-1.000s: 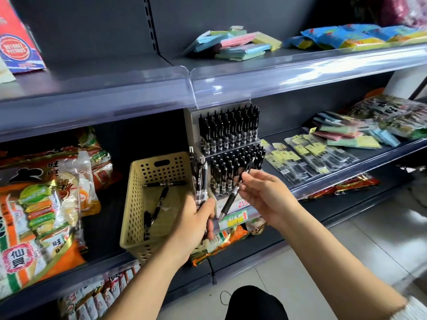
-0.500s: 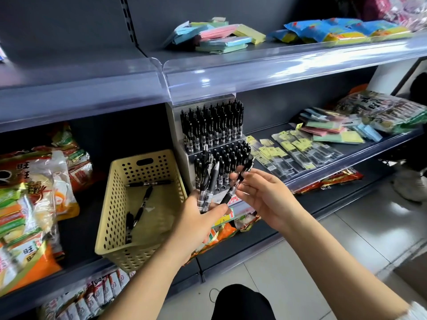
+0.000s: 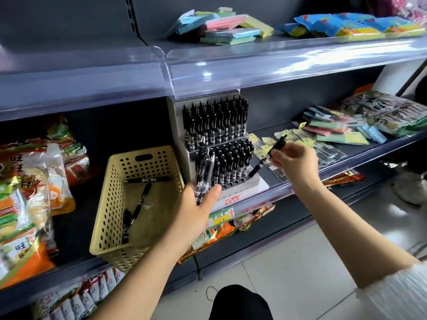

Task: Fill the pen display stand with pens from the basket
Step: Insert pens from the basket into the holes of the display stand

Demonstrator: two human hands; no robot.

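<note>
At the stand (image 3: 233, 181), the right hand (image 3: 293, 163) pinches one pen (image 3: 265, 160), tip seemingly at a front hole; the left hand (image 3: 196, 211) grips a bundle (image 3: 204, 172) beside the basket (image 3: 138, 204).

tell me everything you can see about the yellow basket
The yellow basket is a pale yellow, rectangular bin that looks like plastic, with round holes through its walls and an oblong handle slot in its far wall. It sits upright on the dark shelf, just left of the pen display stand, its front corner over the shelf edge. A few black pens lie loose on its floor; most of the floor is bare. The left hand crosses in front of its right wall; contact cannot be told.
</note>
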